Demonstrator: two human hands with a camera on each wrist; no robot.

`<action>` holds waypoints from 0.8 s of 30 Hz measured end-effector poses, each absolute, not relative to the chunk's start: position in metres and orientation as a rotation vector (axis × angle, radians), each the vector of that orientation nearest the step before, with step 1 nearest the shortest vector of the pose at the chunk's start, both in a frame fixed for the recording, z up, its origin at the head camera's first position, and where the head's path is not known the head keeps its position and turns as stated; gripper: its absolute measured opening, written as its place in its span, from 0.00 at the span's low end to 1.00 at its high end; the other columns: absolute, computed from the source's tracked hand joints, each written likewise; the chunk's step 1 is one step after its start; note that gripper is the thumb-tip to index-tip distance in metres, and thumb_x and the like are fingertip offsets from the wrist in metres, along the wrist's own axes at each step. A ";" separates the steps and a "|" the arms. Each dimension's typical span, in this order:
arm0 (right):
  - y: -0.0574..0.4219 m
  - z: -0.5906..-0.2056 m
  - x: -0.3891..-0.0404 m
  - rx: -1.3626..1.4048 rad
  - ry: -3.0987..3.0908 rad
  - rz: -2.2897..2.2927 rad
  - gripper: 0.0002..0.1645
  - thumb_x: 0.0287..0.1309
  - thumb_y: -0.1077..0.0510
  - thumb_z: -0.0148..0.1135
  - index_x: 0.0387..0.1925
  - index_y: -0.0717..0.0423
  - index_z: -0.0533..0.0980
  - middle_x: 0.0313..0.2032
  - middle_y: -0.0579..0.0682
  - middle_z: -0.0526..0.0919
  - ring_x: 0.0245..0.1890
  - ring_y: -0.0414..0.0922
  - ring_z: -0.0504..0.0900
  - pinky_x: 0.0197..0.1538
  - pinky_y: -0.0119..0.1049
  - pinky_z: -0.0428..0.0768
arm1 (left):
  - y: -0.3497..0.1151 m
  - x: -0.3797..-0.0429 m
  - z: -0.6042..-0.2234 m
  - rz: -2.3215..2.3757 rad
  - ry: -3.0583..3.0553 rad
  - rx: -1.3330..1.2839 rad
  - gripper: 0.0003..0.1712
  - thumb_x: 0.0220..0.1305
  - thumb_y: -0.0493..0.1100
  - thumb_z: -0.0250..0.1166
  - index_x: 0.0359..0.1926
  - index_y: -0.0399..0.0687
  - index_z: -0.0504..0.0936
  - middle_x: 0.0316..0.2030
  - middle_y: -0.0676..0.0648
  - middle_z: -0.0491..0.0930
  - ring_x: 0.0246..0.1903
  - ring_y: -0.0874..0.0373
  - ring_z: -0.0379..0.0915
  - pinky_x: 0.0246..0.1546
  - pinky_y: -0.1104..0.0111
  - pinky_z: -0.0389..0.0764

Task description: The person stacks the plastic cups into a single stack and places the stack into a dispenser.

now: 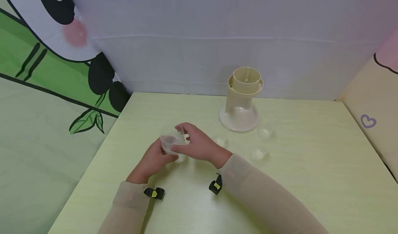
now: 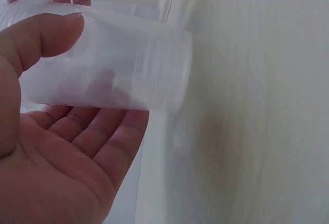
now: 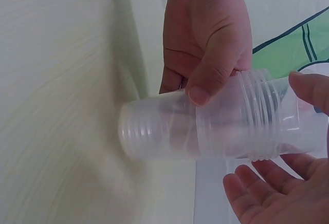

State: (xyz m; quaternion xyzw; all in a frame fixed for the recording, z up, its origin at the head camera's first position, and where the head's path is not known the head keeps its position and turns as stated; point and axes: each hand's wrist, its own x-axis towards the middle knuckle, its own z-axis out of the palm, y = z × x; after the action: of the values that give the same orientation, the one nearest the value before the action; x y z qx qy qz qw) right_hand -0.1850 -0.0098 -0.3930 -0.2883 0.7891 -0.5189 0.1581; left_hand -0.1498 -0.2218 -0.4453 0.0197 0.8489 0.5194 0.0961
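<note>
A stack of clear plastic cups (image 1: 169, 140) is held up off the table near its left-middle part. My left hand (image 1: 152, 159) grips the stack low down, thumb on the near side and fingers behind, as the left wrist view shows. At the rims, my right hand (image 1: 199, 142) holds a clear plastic cup (image 3: 290, 116) between thumb and fingers. That cup sits partly inside the stack, whose several rims lie close together. Right of the hands, three more clear cups stand on the table: one cup (image 1: 220, 142) partly behind the right wrist, another cup (image 1: 258, 153), and a third cup (image 1: 265, 133).
A cream cylindrical holder (image 1: 238, 101) with a round white base (image 1: 237, 123) stands at the back of the table (image 1: 298, 178). Behind it hangs a pale cloth wall (image 1: 186, 65). A printed side panel (image 1: 34, 147) borders the left edge.
</note>
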 end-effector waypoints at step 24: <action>0.000 -0.385 -0.176 -0.812 2.288 -1.448 0.47 0.60 0.51 0.75 0.74 0.57 0.61 0.69 0.50 0.69 0.68 0.47 0.69 0.68 0.47 0.73 | -0.225 -0.150 -0.448 1.569 2.499 0.111 0.41 0.59 0.35 0.76 0.70 0.45 0.66 0.66 0.43 0.71 0.65 0.41 0.68 0.66 0.42 0.70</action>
State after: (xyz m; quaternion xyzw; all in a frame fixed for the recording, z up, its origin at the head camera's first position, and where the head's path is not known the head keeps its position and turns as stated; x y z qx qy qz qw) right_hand -0.1763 -0.0003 -0.3847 -0.2836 0.7994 -0.5060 0.1565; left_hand -0.1500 -0.2246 -0.4478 0.0376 0.8425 0.5290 0.0942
